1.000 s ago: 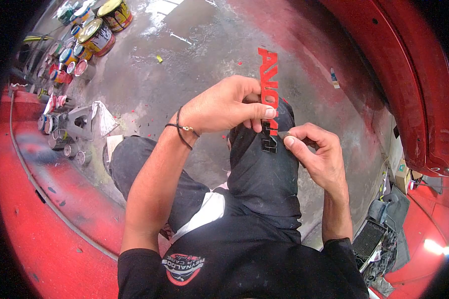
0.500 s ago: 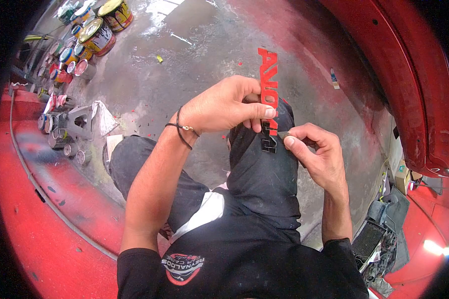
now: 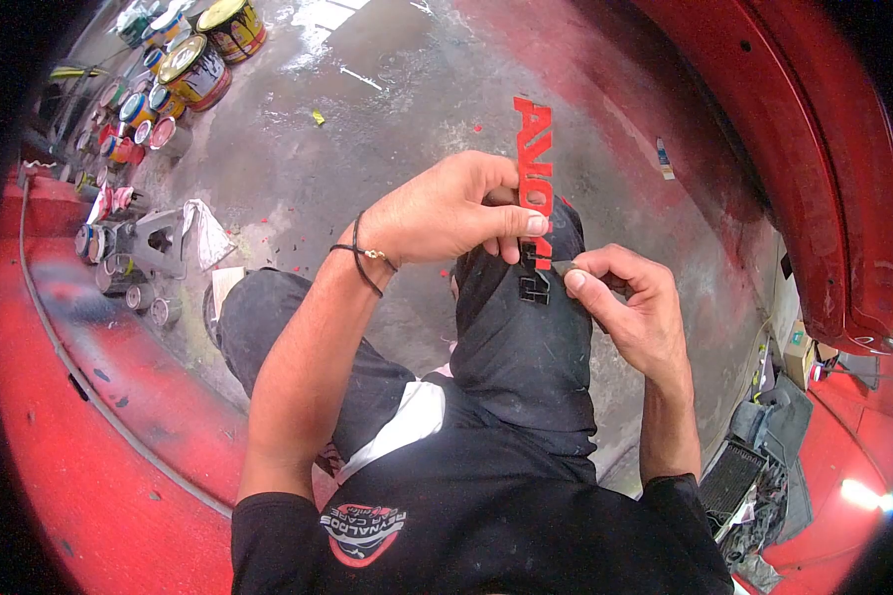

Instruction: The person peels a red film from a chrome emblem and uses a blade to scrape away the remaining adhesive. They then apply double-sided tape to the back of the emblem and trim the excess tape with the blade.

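Note:
A narrow strip of joined letters, a car lettering emblem [image 3: 534,129], stands lengthwise above my raised knee. Its far part is bright red, while the letters at the near end are black. My left hand [image 3: 466,208] is closed on the emblem around its middle, thumb pressed on the face. Between thumb and forefinger, my right hand [image 3: 625,297] pinches a small thin dark blade-like piece [image 3: 563,267]. The tip of that piece is right at the emblem's edge, where red meets black. The other fingers of my right hand are curled in.
Paint cans [image 3: 193,71] crowd the floor at the far left, beside a grey metal stand [image 3: 159,243] with a white rag [image 3: 206,236]. Red body panels [image 3: 814,149] curve along both sides. A small bottle [image 3: 664,159] lies at right; red flakes dot the concrete floor [image 3: 407,119].

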`<state>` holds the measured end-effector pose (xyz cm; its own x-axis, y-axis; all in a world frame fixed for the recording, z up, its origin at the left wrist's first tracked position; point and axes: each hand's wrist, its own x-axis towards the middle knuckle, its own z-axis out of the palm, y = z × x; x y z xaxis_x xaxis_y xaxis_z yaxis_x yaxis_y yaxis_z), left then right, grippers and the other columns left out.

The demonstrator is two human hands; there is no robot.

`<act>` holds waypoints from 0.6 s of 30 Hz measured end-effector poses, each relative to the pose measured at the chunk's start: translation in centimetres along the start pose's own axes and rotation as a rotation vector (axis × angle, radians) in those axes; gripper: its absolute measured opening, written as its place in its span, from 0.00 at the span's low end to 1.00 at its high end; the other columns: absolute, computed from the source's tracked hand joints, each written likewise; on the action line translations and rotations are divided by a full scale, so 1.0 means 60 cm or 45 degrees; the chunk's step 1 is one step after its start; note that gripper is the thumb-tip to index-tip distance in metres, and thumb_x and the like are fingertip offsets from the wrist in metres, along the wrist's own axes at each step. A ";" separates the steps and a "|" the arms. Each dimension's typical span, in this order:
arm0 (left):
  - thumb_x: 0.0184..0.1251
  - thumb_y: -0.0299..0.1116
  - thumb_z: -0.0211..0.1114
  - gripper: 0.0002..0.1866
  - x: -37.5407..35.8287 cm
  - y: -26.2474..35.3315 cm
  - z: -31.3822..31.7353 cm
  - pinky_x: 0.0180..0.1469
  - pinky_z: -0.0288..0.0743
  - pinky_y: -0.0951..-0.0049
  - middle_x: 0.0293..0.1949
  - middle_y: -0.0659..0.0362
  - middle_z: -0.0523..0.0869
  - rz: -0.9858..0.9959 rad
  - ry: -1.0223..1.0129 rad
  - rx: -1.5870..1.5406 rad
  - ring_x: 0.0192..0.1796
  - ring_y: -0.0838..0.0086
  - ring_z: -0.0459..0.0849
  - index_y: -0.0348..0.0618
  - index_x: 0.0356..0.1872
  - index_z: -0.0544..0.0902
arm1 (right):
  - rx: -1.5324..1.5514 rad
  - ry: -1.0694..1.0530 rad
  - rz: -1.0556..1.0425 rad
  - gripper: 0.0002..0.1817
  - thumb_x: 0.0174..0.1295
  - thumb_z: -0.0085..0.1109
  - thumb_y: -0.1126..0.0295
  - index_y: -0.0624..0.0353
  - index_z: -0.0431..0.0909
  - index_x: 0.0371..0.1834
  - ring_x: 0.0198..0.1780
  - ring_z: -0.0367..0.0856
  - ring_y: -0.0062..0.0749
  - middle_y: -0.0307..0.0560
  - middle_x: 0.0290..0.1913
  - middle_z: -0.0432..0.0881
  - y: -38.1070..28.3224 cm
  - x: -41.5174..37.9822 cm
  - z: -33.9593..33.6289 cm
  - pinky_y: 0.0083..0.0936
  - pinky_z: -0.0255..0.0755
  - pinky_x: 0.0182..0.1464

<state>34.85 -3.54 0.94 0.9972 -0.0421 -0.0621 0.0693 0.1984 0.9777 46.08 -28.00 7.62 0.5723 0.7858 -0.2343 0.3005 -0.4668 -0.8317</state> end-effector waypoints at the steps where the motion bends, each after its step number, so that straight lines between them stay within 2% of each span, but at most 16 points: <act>1: 0.80 0.42 0.72 0.13 0.000 0.000 0.001 0.41 0.81 0.79 0.44 0.62 0.94 -0.003 0.003 0.000 0.36 0.82 0.88 0.43 0.51 0.90 | 0.001 -0.001 -0.011 0.09 0.71 0.74 0.70 0.65 0.91 0.45 0.40 0.86 0.21 0.42 0.38 0.90 0.000 0.001 0.000 0.25 0.80 0.47; 18: 0.80 0.42 0.73 0.13 0.000 0.001 0.001 0.40 0.81 0.78 0.43 0.62 0.94 -0.018 0.007 0.013 0.36 0.82 0.89 0.43 0.52 0.89 | 0.018 0.006 0.016 0.09 0.72 0.74 0.69 0.65 0.91 0.45 0.41 0.86 0.22 0.42 0.38 0.91 0.001 -0.002 0.001 0.25 0.79 0.47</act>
<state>34.86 -3.57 1.02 0.9962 -0.0394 -0.0771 0.0832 0.1881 0.9786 45.99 -28.11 7.58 0.5794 0.7781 -0.2427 0.2825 -0.4709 -0.8357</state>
